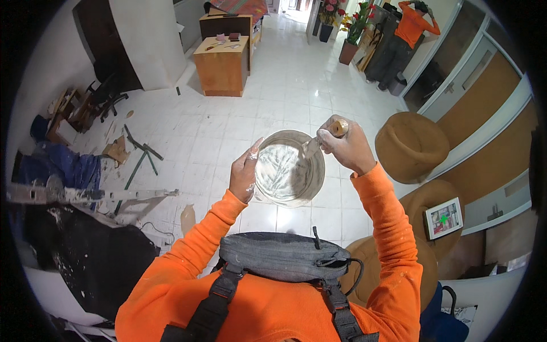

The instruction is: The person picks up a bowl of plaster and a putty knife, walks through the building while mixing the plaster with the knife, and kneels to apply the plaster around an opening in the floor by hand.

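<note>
A round bucket (285,179), smeared inside with pale white residue, is held out in front of my chest over the tiled floor. My left hand (245,171) grips its left side, with white smudges on the fingers. My right hand (345,148) is closed round a scraper (340,127) with a wooden handle; its flat blade reaches into the bucket at the upper right side of the rim.
Wooden counter (221,71) ahead; co-worker (411,28) at upper right by dark items and potted flowers (350,48). Brown round seats (410,137) and framed picture (443,219) on the right. Left: metal ladder (85,194), blue sheet (62,165), green strips (142,159), office chair (108,91).
</note>
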The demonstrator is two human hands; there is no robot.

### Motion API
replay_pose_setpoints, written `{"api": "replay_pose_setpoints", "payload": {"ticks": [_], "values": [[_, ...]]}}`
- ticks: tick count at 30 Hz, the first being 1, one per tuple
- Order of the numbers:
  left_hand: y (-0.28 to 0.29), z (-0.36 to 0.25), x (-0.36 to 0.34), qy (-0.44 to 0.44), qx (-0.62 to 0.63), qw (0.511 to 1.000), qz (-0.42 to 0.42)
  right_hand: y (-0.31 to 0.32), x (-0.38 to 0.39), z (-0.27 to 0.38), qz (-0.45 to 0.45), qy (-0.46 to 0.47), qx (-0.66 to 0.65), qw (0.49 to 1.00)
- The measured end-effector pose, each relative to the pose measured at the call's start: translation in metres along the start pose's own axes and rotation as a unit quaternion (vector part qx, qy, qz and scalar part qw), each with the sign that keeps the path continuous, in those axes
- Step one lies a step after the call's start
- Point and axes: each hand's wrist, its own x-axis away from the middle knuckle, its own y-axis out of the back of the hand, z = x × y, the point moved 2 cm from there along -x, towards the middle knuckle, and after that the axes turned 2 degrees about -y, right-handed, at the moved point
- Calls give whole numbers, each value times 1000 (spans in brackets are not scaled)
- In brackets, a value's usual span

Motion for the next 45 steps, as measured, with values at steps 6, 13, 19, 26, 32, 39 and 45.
{"api": "replay_pose_setpoints", "payload": {"ticks": [6,13,19,26,32,39,45], "values": [[-36,51,-119,-62,-165,983,52,26,-113,-79,-2,8,-2,1000],[-81,78,-277,-29,-158,987,31,66,-251,-99,164,145,-6,976],[-69,88,-399,0,56,997,-48,121,-347,-146,202,137,-10,970],[-16,128,-523,91,256,959,-76,126,-468,-218,163,-6,-190,968],[9,155,-666,141,301,943,-23,115,-599,-252,154,-17,-146,977],[-11,163,-806,145,186,970,64,112,-767,-294,68,85,39,993],[-1,192,-930,104,49,990,76,123,-880,-368,97,75,1,992]]}}
